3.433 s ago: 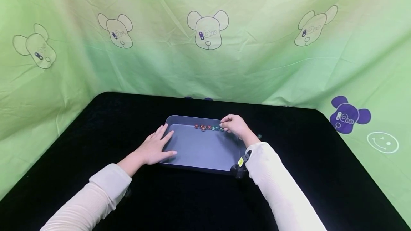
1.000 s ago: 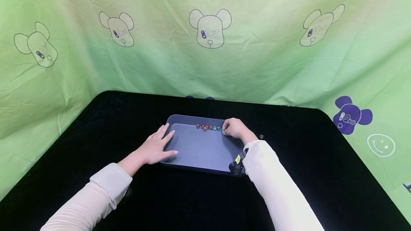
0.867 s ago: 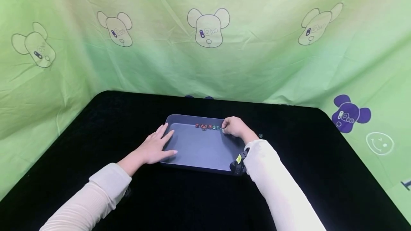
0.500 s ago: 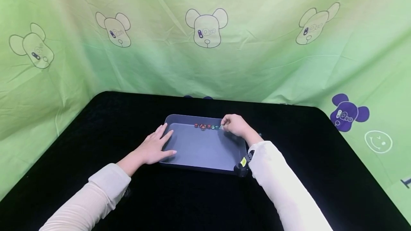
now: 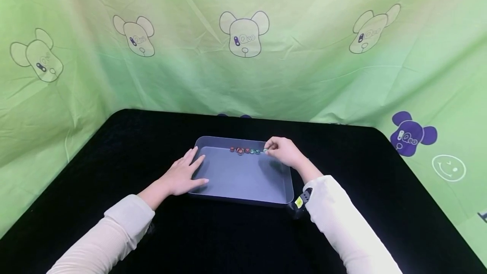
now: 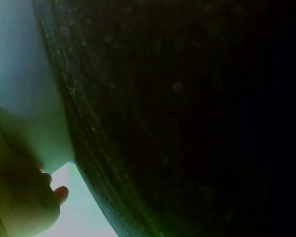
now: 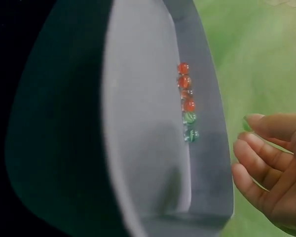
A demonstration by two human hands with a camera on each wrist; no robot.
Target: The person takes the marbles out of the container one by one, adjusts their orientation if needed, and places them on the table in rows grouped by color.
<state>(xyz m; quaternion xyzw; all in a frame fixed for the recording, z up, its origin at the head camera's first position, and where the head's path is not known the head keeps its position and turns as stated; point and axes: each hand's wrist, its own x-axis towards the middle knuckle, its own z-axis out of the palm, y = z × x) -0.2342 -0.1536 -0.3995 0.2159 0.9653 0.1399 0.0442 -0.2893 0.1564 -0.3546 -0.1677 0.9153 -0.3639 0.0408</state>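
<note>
A grey rectangular tray (image 5: 236, 176) lies on the black table. Along its far wall runs a row of glass marbles, with red marbles (image 7: 184, 81) at one end and green marbles (image 7: 189, 117) at the other. My left hand (image 5: 180, 176) rests with spread fingers over the tray's left edge. Above the far right part of the tray, my right hand (image 5: 285, 152) pinches a single green marble (image 5: 265, 150) between thumb and fingertips, apart from the row. The right wrist view shows that marble only as a green sliver at the thumb tip.
Black cloth (image 5: 228, 240) covers the table around the tray. A green printed curtain (image 5: 304, 75) hangs behind and at both sides. A black wrist camera (image 5: 298, 206) sits under the right sleeve near the tray's front right corner. The left wrist view is mostly dark.
My right hand has shifted slightly right, carrying the pinched marble away from the row's end, and its forearm swung right. The loose marble right of the tray is now hidden by the arm. Left hand unmoved.
</note>
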